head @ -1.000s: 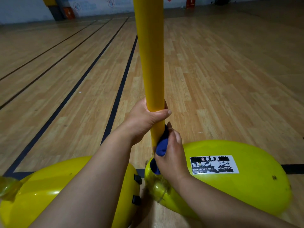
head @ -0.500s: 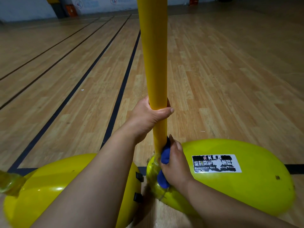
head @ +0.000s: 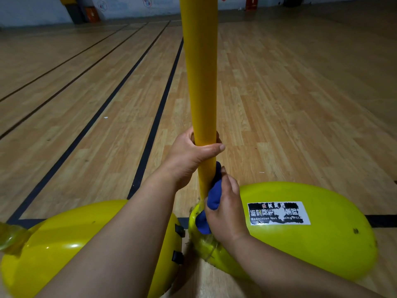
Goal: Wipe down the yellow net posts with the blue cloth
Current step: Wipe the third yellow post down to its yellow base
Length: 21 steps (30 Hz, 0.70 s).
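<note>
On the wood floor point(head: 279, 93), the yellow post point(head: 200, 72) stands upright, lengthwise vertical.

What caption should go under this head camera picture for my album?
Left hand grips the yellow net post while the right hand presses a blue cloth against its foot.

I read one label: a white rectangular sticker point(head: 278, 213) on the right glossy yellow rounded plastic base point(head: 311, 239), partly scraped black. Bottom line starts "Badminton Net", the rest smeared. Characters above too worn for me. Wall signs far back too blurred.
</note>
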### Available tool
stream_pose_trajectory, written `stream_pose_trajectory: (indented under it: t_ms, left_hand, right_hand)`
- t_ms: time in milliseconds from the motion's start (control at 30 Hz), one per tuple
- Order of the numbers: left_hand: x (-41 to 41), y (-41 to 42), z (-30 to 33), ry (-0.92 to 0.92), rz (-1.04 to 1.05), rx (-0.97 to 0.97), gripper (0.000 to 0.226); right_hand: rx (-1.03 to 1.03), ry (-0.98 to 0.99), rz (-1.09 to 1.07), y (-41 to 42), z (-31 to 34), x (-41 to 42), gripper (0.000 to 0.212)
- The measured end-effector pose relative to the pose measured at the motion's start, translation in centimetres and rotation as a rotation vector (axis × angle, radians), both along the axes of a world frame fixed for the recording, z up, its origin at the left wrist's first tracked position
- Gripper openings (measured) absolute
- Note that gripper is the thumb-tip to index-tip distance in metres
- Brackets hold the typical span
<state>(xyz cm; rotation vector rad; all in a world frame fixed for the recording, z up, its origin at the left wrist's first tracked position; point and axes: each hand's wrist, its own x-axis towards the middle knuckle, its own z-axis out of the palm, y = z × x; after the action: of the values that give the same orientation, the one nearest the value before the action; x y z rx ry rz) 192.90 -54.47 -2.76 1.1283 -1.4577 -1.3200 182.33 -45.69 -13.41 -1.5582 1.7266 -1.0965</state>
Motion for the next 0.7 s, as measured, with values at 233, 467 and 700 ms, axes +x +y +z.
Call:
stream_pose_trajectory:
  t_ms: [233, 467, 700]
  left_hand:
    - [0.0, 0.0, -1.4, -0.13, 0.009, -0.013, 0.036]
    - [-0.2, 0.1, -2.0, -0.166, 0.039, 0.016, 0.035]
    - [-0.2, 0.2, -1.9, -0.194, 0.02, 0.066, 0.035]
  right_hand:
    - [0.143, -0.001, 0.087, 0.3, -1.4, -0.8, 0.082]
    - [0.221, 0.001, 0.105, -0.2, -1.4, -1.2, 0.069]
    - [0.041, -0.064, 0.017, -1.2, 1.2, -0.6, 0.064]
